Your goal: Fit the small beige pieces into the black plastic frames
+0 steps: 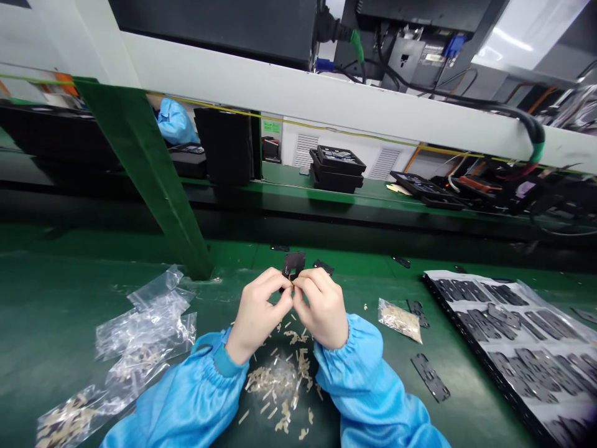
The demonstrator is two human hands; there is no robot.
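My left hand [262, 306] and my right hand [323, 305] meet above the green bench, fingertips pinched together. A small thin piece sits between them, mostly hidden by the fingers. Just beyond the fingertips shows a flat black plastic part [293, 262] with a cut-out; its lower end is covered by my fingers, and my left hand seems to pinch its edge. Beneath my wrists lies a scattered heap of small beige strips [275, 381]. Another dark part [323, 267] lies behind my right hand.
Clear plastic bags [144, 336] lie at left, some holding beige pieces. A filled bag [400, 320] and a loose black part [430, 377] lie right, beside a tray [485, 367] of black parts. A green post [149, 180] rises at left; a white beam [298, 93] crosses above.
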